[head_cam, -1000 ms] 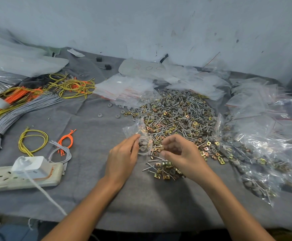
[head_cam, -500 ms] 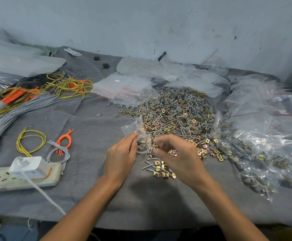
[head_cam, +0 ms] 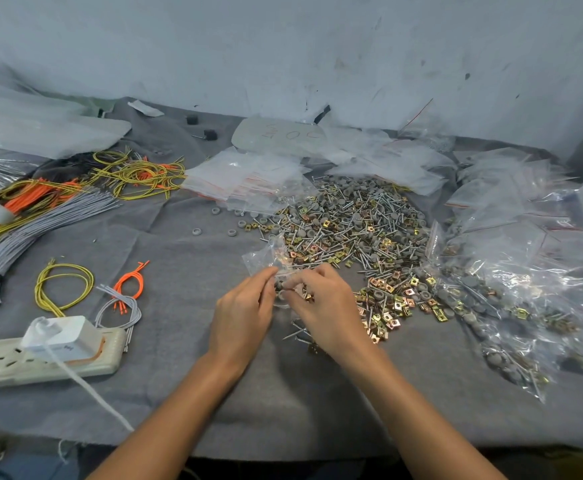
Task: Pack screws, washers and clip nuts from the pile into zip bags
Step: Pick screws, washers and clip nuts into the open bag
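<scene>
Head view. Both forearms reach in from the worktop's (head_cam: 283, 410) near edge and meet mid-worktop. Left hand (head_cam: 245, 313) pinches one clear zip bag (head_cam: 266, 258) by its side. Right hand (head_cam: 324, 306), fingers curled, pinches at the bag's mouth. Pile (head_cam: 352, 230) of screws, washers and clip nuts lies just behind: uncountable.

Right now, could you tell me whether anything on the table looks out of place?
Yes: a few grey washers lie strayed on the cloth left of the main pile, apart from it. Some screws also lie loose by the right hand. Nothing looks damaged.
</scene>
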`<state>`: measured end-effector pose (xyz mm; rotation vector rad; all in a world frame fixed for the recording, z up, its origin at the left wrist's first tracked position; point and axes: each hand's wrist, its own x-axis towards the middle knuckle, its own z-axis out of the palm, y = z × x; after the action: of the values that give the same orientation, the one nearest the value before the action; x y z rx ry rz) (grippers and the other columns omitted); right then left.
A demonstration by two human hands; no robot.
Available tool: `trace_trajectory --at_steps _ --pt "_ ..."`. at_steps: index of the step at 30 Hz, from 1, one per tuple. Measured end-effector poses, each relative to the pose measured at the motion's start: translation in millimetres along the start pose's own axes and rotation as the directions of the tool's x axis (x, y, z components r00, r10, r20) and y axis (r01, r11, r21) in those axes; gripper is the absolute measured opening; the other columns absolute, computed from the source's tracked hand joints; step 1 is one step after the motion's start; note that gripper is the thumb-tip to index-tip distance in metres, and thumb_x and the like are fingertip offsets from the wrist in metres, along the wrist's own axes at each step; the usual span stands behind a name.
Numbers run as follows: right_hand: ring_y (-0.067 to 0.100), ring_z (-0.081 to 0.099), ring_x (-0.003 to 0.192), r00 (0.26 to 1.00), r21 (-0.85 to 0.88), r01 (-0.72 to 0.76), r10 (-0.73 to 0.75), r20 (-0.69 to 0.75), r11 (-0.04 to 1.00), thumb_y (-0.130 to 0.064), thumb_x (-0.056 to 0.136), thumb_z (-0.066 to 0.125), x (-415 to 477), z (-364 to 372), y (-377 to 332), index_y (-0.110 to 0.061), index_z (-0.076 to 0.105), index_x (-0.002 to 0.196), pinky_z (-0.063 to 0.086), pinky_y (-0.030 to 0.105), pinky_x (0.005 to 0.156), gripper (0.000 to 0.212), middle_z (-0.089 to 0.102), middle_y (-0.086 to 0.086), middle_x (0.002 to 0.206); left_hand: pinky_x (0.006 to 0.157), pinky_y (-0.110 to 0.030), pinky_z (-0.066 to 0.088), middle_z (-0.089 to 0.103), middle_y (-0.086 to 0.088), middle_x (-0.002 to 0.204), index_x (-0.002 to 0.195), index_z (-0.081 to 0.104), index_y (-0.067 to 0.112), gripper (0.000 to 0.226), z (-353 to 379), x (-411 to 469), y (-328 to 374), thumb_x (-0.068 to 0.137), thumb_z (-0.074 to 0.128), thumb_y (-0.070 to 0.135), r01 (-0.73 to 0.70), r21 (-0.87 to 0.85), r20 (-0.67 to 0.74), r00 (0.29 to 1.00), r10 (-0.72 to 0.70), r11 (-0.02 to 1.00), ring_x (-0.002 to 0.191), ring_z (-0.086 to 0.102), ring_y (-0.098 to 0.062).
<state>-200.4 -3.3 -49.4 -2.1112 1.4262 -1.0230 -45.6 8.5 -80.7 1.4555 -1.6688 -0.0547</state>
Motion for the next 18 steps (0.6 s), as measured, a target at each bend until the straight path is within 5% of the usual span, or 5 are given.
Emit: trace_trajectory --at_steps 4,9,11,15,18 --pt "0.019 0.051 0.091 0.992 -0.202 0.076 -0.053 0.116 0.977 -0.029 0.100 0.059 9 4 -3 -0.030 0.074 0.115 0.044 0.035 0.075 0.021 0.048 -0.006 0.085 0.081 -0.027 0.048 0.075 -0.001 0.111 0.117 0.072 0.012 0.032 0 0 0 0.098 0.052 0.026 -0.003 -0.005 -0.002 1.000 0.003 1.000 0.095 0.071 -0.019" --pt "-0.001 0.048 0.059 1.000 0.061 -0.005 0.007 -0.029 0.998 -0.020 0.097 0.066 15 -29 10 -0.029 0.074 0.106 0.036 0.012 0.056 0.016 0.049 -0.015 0.068 0.081 -0.028 0.051 0.075 0.000 0.112 0.118 0.072 0.013 0.027 -1 0 1 0.097 0.057 0.020 -0.001 -0.016 -0.017 1.000 0.000 1.000 0.096 0.071 -0.017" --pt "0.002 0.043 0.053 0.996 0.024 -0.087 0.087 0.006 0.996 -0.020 0.097 0.065 16 -42 21 -0.031 0.070 0.098 0.035 0.015 0.051 0.012 0.047 -0.012 0.063 0.083 -0.025 0.050 0.075 0.000 0.113 0.119 0.072 0.013 0.025 -2 1 1 0.098 0.060 0.017 -0.010 -0.024 -0.016 1.000 0.010 1.000 0.097 0.070 -0.015" --pt "0.001 0.055 0.075 0.950 -0.275 -0.077 0.154 0.272 0.959 -0.028 0.094 0.066 17 -48 31 -0.035 0.066 0.092 0.045 0.026 0.064 0.007 0.058 -0.015 0.086 0.085 -0.025 0.051 0.074 -0.001 0.115 0.121 0.071 0.012 0.025 -2 1 1 0.097 0.064 0.013 -0.004 -0.020 -0.009 1.000 0.004 1.000 0.100 0.070 -0.015" --pt "0.004 0.055 0.082 0.932 -0.341 -0.035 0.154 0.329 0.939 -0.030 0.093 0.067 18 -41 31 -0.033 0.065 0.089 0.043 0.029 0.067 0.006 0.058 -0.017 0.089 0.086 -0.025 0.051 0.074 -0.001 0.116 0.121 0.071 0.011 0.025 -3 1 2 0.097 0.064 0.013 -0.005 -0.027 -0.013 1.000 0.004 1.000 0.101 0.070 -0.015"
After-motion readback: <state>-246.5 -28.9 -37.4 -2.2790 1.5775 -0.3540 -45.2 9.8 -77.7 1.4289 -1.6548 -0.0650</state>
